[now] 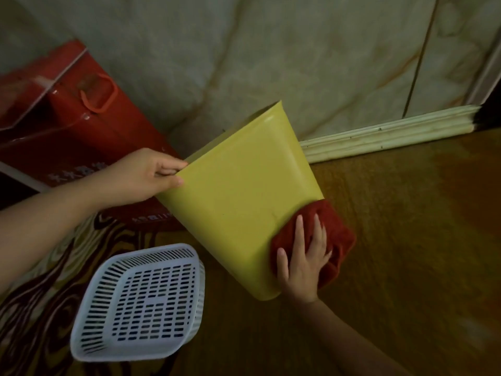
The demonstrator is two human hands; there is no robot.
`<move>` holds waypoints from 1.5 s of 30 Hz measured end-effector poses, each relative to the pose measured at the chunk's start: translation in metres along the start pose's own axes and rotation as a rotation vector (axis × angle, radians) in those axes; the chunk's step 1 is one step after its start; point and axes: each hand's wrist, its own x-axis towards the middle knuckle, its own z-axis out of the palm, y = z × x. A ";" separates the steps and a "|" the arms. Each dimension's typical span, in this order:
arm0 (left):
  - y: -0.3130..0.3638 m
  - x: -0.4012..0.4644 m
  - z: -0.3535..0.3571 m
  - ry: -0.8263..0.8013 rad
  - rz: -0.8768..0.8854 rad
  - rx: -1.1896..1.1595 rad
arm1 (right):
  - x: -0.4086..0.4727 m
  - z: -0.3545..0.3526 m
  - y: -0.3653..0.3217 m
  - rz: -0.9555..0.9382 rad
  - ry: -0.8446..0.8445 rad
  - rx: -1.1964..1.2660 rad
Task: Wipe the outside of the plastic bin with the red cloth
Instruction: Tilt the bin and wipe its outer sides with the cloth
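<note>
Head view: yellow plastic bin (238, 191) tipped on side above wooden floor (406, 240), mouth toward red box (81, 131). Left hand (143, 177) pinches rim — fingers closed on edge. Right hand (303, 261) spread flat, pressing red cloth (336, 229) onto base end. Bin likely light, thin-walled, smooth — rim safest hold. White basket (141, 302) lies nearby.

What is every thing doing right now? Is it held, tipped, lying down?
yellow bin: tipped over on its side, rim held up, bottom end toward the camera.
red cloth: bunched, pressed against the bin's bottom end.
left hand: pinching the bin's rim.
right hand: spread flat on the cloth.
white basket: upside down on the floor, untouched.
red box: leaning, closed, handle on top.
</note>
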 end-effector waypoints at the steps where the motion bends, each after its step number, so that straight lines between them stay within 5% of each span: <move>1: 0.002 0.001 0.001 -0.003 0.012 -0.005 | 0.004 0.001 -0.007 -0.024 0.020 0.003; 7: 0.022 0.010 0.001 -0.060 0.048 -0.085 | 0.091 0.004 -0.111 -0.508 0.185 -0.073; 15: 0.006 0.006 0.005 0.095 -0.178 -0.257 | 0.100 -0.020 -0.018 0.074 -0.012 -0.133; 23: 0.027 0.017 0.005 0.081 -0.262 -0.263 | 0.034 -0.005 -0.100 -0.396 -0.103 -0.112; 26: 0.046 0.021 -0.002 -0.094 -0.156 -0.387 | 0.081 -0.019 -0.113 -0.320 0.009 -0.021; 28: 0.045 0.018 -0.011 -0.201 -0.079 -0.217 | 0.112 -0.033 -0.084 -0.187 -0.003 0.028; 32: 0.026 0.003 -0.010 -0.089 -0.060 0.091 | 0.130 -0.047 -0.011 0.073 -0.143 0.033; 43: 0.098 0.068 0.000 0.106 0.067 -0.079 | 0.115 -0.084 -0.046 -0.313 -0.100 0.202; 45: 0.117 0.076 0.001 0.037 0.109 -0.105 | 0.132 -0.098 -0.038 -0.271 -0.052 0.262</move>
